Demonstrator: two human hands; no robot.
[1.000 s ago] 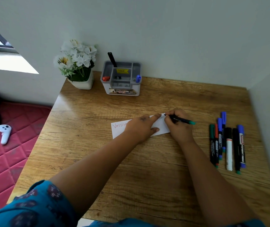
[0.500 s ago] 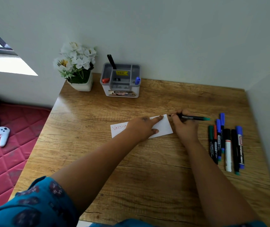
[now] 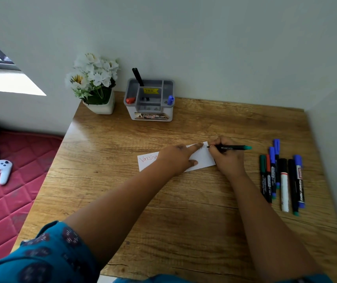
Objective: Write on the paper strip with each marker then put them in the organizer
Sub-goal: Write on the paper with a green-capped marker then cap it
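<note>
A white paper strip [image 3: 203, 159] lies mid-table with red writing at its left end. My left hand [image 3: 178, 159] presses flat on it, index finger stretched toward the top right corner. My right hand [image 3: 227, 160] grips a thin black marker with a green end [image 3: 235, 147], held nearly level, its tip at the strip's top right corner. The grey organizer [image 3: 150, 99] stands at the back with a black marker [image 3: 138, 77] upright in it, a red one [image 3: 130, 100] at its left and a blue one [image 3: 170, 100] at its right.
Several markers [image 3: 282, 176] lie side by side at the table's right, close to the right wall. A white pot of white flowers [image 3: 96, 86] stands left of the organizer. A white controller [image 3: 4, 169] lies on the red mattress [image 3: 4, 201] beyond the left table edge.
My right hand has shifted right along the strip and the marker has tipped from slanted to nearly level. My left hand has stayed pressed on the paper.
</note>
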